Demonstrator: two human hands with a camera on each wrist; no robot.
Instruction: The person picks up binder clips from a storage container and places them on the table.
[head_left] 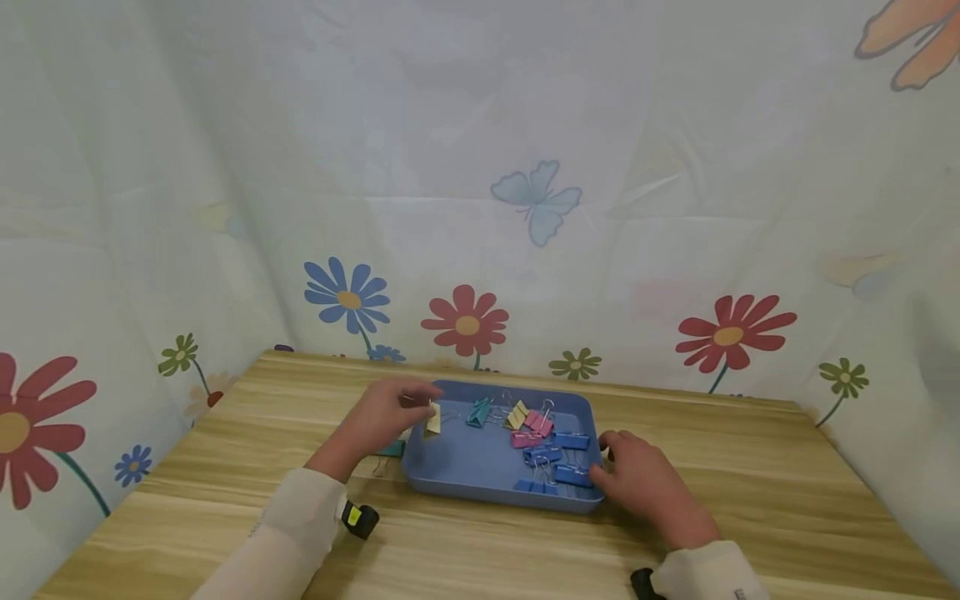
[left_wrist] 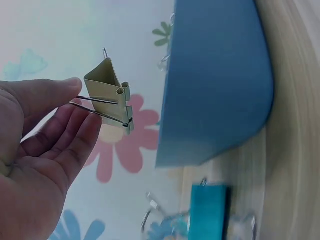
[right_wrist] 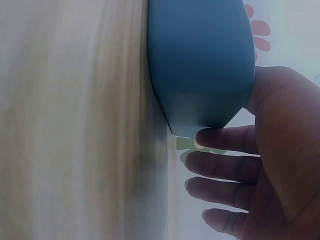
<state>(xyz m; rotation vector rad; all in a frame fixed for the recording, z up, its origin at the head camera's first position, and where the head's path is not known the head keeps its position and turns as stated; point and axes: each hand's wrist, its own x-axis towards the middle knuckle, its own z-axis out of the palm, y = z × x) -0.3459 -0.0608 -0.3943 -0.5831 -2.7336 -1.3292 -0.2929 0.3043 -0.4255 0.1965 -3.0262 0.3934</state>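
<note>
My left hand (head_left: 378, 417) is over the left end of a blue tray (head_left: 468, 468). Between its thumb and fingers it pinches the wire handle of a pale yellow binder clip (left_wrist: 102, 95), whose body points away from the hand. At the tray's right end, my right hand (head_left: 643, 477) holds the edge, thumb at the rim and index fingertip against the outer wall (right_wrist: 200, 65); its other fingers extend free of the tray. Inside lie several blue binder clips (head_left: 573, 475), pink clips (head_left: 536, 423), another yellow clip (head_left: 517, 415) and a teal clip (head_left: 478, 412).
On the wood-grain table (head_left: 225, 500), a second teal binder clip (left_wrist: 207, 212) lies just outside the tray's left end, partly hidden by the left hand in the head view. A white flowered curtain (head_left: 420, 225) hangs behind the table and along its sides.
</note>
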